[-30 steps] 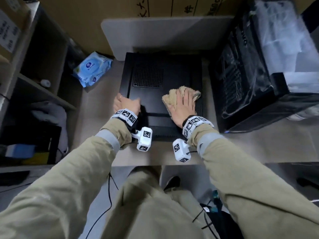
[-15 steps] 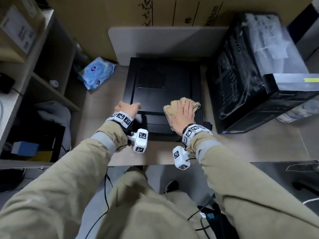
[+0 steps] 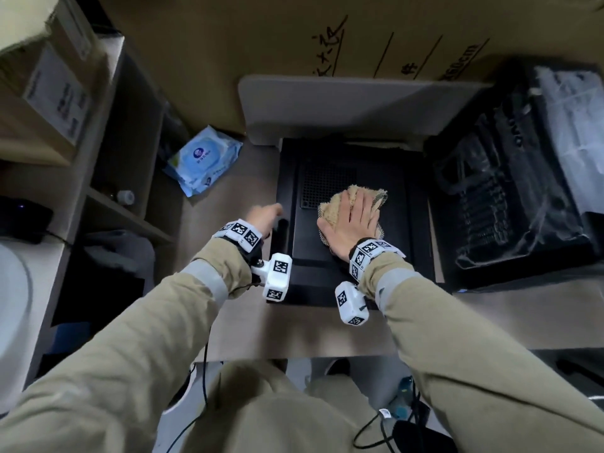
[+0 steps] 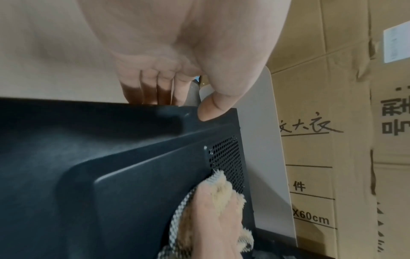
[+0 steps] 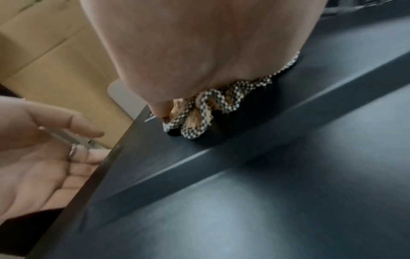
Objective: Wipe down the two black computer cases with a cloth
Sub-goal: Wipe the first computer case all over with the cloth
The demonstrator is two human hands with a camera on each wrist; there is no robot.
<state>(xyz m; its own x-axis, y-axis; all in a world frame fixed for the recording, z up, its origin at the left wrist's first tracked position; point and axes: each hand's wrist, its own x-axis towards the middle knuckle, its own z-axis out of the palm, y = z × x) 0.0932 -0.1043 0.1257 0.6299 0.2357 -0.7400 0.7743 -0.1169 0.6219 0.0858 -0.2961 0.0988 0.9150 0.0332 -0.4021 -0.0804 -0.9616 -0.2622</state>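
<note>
A black computer case (image 3: pixel 346 256) lies flat on the desk in front of me, with a vent grille (image 3: pixel 327 183) in its far part. My right hand (image 3: pixel 358 220) presses a tan cloth with a checked backing (image 3: pixel 351 197) flat onto the top panel, just right of the grille; its fingers lie straight. My left hand (image 3: pixel 265 213) stands at the case's left edge, fingers straight against the side (image 5: pixel 84 157), thumb (image 4: pixel 210 110) at the top edge. The second black case (image 3: pixel 523 191), wrapped in clear plastic, stands to the right.
A blue pack of wet wipes (image 3: pixel 202 161) lies on the desk (image 3: pixel 235 331) to the left of the case. Open shelves (image 3: pixel 124 204) rise at the left. A grey board (image 3: pixel 343 106) and large cardboard boxes (image 3: pixel 261 44) close off the back. Cables hang below the desk's near edge.
My right hand has slid the cloth back toward me, then away toward the vent grille. My left hand has come off the case's top corner and now lies against its left side.
</note>
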